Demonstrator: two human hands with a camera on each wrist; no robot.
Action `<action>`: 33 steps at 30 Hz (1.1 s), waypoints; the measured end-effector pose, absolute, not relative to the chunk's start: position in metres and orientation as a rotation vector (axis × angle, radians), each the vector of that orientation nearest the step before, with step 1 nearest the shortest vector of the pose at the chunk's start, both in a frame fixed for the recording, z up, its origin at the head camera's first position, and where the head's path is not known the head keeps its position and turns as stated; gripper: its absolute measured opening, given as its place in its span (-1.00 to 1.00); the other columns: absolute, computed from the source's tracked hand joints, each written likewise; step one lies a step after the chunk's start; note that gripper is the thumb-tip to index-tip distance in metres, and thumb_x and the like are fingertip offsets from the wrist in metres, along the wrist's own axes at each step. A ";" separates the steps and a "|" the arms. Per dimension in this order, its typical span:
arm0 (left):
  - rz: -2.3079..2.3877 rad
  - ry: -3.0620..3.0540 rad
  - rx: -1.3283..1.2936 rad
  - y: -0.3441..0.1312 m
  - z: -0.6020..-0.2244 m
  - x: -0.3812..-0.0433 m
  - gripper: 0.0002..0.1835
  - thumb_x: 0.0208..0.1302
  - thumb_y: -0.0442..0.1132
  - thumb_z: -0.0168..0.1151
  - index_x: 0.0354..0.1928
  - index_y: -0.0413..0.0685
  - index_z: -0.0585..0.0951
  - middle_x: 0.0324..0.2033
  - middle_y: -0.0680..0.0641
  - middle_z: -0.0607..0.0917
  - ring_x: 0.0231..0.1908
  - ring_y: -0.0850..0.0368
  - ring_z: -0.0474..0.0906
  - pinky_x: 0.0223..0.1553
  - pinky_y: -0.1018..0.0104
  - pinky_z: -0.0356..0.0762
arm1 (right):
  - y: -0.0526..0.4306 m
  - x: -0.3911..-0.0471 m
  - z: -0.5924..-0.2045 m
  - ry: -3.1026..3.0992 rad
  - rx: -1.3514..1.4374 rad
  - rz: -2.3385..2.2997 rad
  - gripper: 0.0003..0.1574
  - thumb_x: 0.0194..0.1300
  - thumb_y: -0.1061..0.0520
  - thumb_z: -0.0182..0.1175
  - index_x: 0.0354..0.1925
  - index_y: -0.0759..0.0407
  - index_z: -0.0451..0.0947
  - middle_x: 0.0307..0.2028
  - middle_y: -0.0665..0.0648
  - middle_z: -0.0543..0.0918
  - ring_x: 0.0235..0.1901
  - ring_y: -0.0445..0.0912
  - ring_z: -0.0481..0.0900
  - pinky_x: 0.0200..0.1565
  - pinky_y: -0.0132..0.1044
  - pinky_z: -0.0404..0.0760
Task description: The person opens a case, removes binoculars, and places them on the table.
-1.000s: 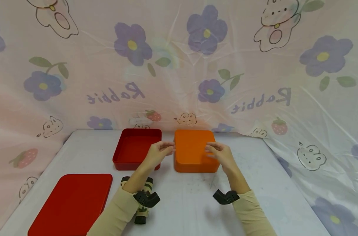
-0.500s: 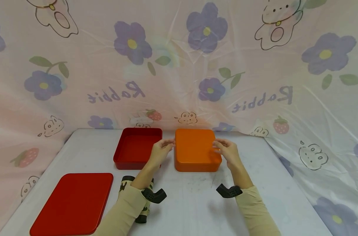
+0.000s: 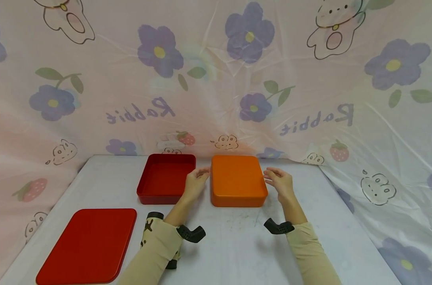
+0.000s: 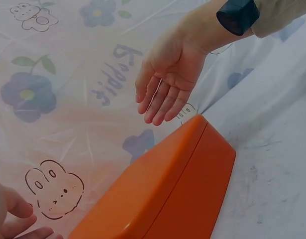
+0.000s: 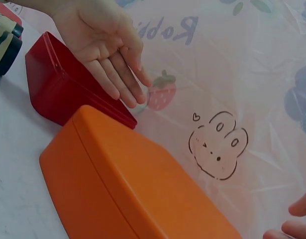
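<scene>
An orange lidded box [image 3: 238, 180] stands at the far middle of the table, its lid seated with a thin seam round the side. My left hand [image 3: 196, 184] is at its left side, fingers extended; whether the fingertips touch the box I cannot tell. Off its right side my right hand [image 3: 281, 184] holds nothing, and a small gap shows between fingers and box. The left wrist view shows the right hand [image 4: 175, 69] above the box's far corner. In the right wrist view, the left hand [image 5: 105, 47] hangs over the red box [image 5: 68, 87], palm visible.
The open red box [image 3: 162, 178] stands left of the orange one, nothing visible inside. A red lid [image 3: 89, 245] lies at the front left. Camouflage-patterned binoculars [image 3: 155, 215] lie partly hidden under my left forearm. A printed curtain [image 3: 209, 87] hangs behind the table.
My right hand has moved right, from over the orange box's lid to beyond its right side. My left hand has shifted slightly right. The boxes stay in place.
</scene>
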State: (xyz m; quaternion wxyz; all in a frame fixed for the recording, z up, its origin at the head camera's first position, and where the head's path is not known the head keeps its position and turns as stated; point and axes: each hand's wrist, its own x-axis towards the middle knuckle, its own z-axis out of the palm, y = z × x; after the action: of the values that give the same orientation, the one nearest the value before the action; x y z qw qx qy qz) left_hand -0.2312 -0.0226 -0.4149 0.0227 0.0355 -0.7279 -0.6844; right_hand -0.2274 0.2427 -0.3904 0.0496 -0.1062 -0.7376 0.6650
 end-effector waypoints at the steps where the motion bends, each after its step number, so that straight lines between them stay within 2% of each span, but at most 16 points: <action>1: -2.117 -2.254 0.120 -0.022 -0.415 -0.232 -0.67 0.39 -0.30 0.06 0.12 -0.29 0.54 0.13 -0.28 0.61 0.17 -0.13 0.55 0.26 0.05 0.50 | 0.244 -0.228 -0.392 -2.239 -0.337 2.023 -0.49 0.42 0.18 0.05 0.19 0.52 0.37 -0.41 -0.19 0.70 -0.43 -0.43 0.64 -0.10 -0.42 0.71; 6: -2.121 -2.259 0.155 -0.018 -0.419 -0.235 -0.65 0.40 -0.28 0.03 0.15 -0.27 0.53 0.17 -0.26 0.59 0.19 -0.14 0.53 0.26 0.03 0.50 | 0.249 -0.232 -0.399 -2.211 -0.371 2.038 -0.48 0.42 0.17 0.05 0.20 0.53 0.36 -0.44 -0.19 0.68 -0.44 -0.45 0.63 -0.13 -0.46 0.70; 14: -2.105 -2.247 0.212 -0.011 -0.426 -0.241 -0.64 0.41 -0.29 0.01 0.16 -0.28 0.52 0.18 -0.27 0.57 0.21 -0.15 0.51 0.29 0.02 0.47 | 0.254 -0.237 -0.411 -2.228 -0.419 2.028 -0.46 0.42 0.15 0.05 0.20 0.52 0.36 -0.41 -0.15 0.69 -0.42 -0.41 0.65 -0.09 -0.41 0.70; 22: -2.080 -2.260 0.311 -0.003 -0.434 -0.245 -0.62 0.36 -0.31 0.04 0.18 -0.25 0.52 0.22 -0.27 0.55 0.24 -0.15 0.49 0.30 0.04 0.46 | 0.254 -0.243 -0.423 -2.301 -0.477 1.993 -0.46 0.42 0.14 0.04 0.21 0.50 0.38 -0.15 0.10 0.74 -0.35 -0.37 0.65 0.02 -0.29 0.69; 27: -2.047 -2.267 0.313 0.002 -0.439 -0.245 -0.59 0.35 -0.32 0.04 0.20 -0.32 0.49 0.21 -0.32 0.55 0.24 -0.18 0.49 0.29 0.04 0.47 | 0.254 -0.245 -0.427 -2.374 -0.502 1.927 -0.45 0.45 0.10 0.00 0.24 0.45 0.38 0.14 0.34 0.60 -0.34 -0.40 0.60 0.17 -0.17 0.61; 30: -2.028 -2.265 0.305 0.005 -0.442 -0.246 -0.57 0.33 -0.34 0.02 0.21 -0.34 0.47 0.22 -0.34 0.53 0.25 -0.19 0.48 0.30 0.03 0.46 | 0.253 -0.247 -0.429 -2.392 -0.508 1.918 -0.44 0.46 0.09 -0.02 0.26 0.45 0.36 0.22 0.39 0.51 -0.35 -0.42 0.56 0.12 -0.25 0.64; 33: -2.006 -2.302 0.323 0.007 -0.444 -0.247 -0.54 0.33 -0.31 0.03 0.25 -0.31 0.44 0.28 -0.31 0.48 0.31 -0.17 0.42 0.35 0.04 0.40 | 0.252 -0.249 -0.432 -2.395 -0.535 1.926 -0.44 0.44 0.09 0.00 0.26 0.43 0.38 0.20 0.38 0.53 -0.30 -0.39 0.55 -0.07 -0.48 0.67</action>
State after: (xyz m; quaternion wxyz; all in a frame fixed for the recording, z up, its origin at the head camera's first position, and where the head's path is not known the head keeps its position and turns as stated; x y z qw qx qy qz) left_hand -0.2467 0.0072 -0.4443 0.0356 0.1051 -0.7492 -0.6530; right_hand -0.2488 0.2524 -0.4317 0.0109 -0.1716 -0.7676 0.6174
